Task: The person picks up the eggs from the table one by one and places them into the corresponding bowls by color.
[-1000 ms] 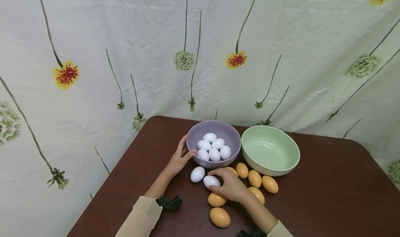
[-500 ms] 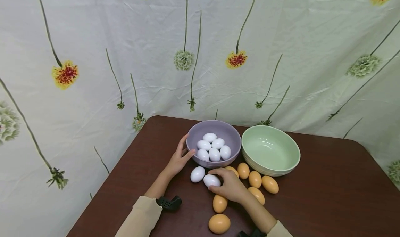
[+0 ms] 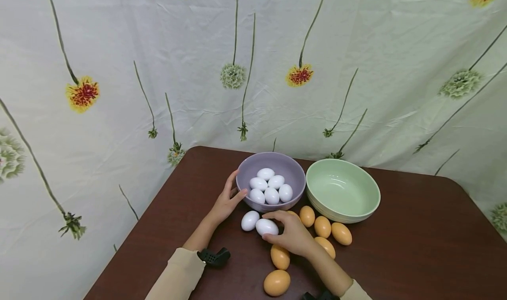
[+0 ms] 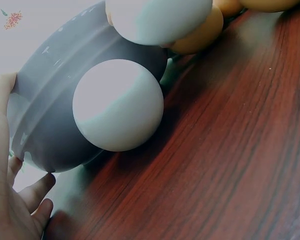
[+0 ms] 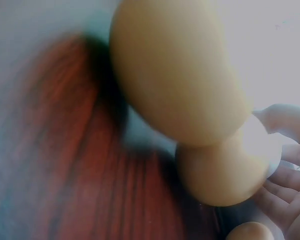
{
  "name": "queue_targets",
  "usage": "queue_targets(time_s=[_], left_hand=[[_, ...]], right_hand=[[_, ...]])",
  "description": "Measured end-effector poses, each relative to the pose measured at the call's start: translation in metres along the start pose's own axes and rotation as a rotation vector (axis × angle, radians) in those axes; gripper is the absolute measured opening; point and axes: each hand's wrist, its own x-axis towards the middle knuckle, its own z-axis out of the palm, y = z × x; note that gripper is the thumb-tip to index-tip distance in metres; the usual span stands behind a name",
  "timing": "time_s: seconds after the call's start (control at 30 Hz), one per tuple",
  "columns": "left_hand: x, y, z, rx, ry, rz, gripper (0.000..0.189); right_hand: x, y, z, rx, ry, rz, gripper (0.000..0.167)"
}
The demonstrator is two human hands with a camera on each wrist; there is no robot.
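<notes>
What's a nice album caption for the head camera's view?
Left hand against a purple bowl of white eggs, right hand around another white egg.

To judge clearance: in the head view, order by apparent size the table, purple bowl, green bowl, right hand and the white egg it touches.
1. Table
2. Green bowl and purple bowl, too alike to rank
3. Right hand
4. White egg

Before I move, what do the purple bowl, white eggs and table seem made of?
Purple bowl: glossy, perhaps ceramic or plastic; highlights on its side. White eggs: smooth, glossy, shell or plastic unclear; bright reflections. Table: satin wood or laminate; streaked grain.
</notes>
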Motion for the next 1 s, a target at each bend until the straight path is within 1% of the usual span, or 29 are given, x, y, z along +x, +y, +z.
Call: queue_targets(time_s=[0.1,0.23,0.37,0.67,0.83,1.0], left_hand=[[-0.002,0.004,0.000,0.020,-0.003,-0.006,0.072],[-0.003,0.005,0.000,0.019,0.000,-0.004,0.072],[-0.003,0.005,0.000,0.015,0.003,0.003,0.072],[-0.002,0.004,0.000,0.010,-0.004,0.004,0.072],[-0.002,0.004,0.000,0.005,-0.004,0.007,0.072],[-0.002,0.003,0.001,0.005,0.000,0.003,0.072]], right_hand=[[0.001,-0.003,-0.001,0.017,0.003,-0.008,0.039],[0.001,-0.008,-0.003,0.067,0.001,-0.007,0.040],[0.000,-0.011,-0.005,0.114,0.007,-0.004,0.041],[-0.001,-0.016,-0.009,0.155,0.023,-0.010,0.042],[-0.002,-0.019,-0.011,0.200,0.046,-0.029,0.042],[-0.002,-0.020,-0.011,0.251,0.060,-0.020,0.042]])
